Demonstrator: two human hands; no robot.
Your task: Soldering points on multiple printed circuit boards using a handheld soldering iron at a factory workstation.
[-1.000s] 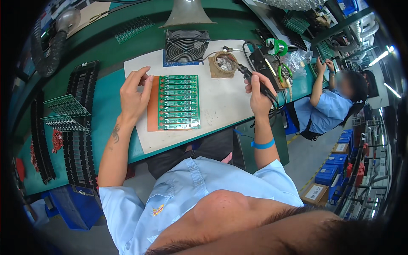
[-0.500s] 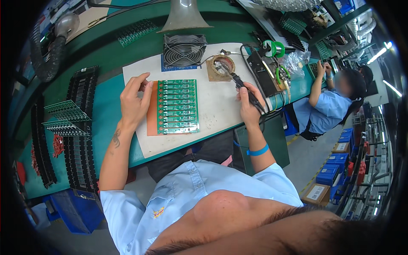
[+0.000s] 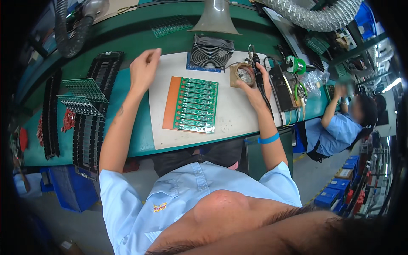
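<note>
A soldering iron (image 3: pixel 257 68) is gripped in my right hand (image 3: pixel 257 90), its tip end pointing away from me. Beside that hand sits a round tip-cleaning pot (image 3: pixel 245 75) on a square base, with pale bits inside. My left hand (image 3: pixel 145 70) is raised beyond the left edge of the white sheet (image 3: pixel 170 63), fingers curled together; whether anything is pinched in them is hidden. Between my hands lies a panel of green circuit boards (image 3: pixel 197 105) on an orange backing board (image 3: pixel 171 102), touched by neither hand.
A black fan (image 3: pixel 211 52) stands behind the panel, under a funnel-shaped hood (image 3: pixel 216 17). On the right are a black soldering station (image 3: pixel 284 87) and a green solder reel (image 3: pixel 296 65). Black racks (image 3: pixel 95 110) and upright green boards (image 3: pixel 85 90) stand left. A co-worker (image 3: pixel 335 127) sits at right.
The whole view has shifted, moving the bench rightward in the picture. My left hand has left the panel's corner and curled up. The iron has swung out of the pot and turned away from me.
</note>
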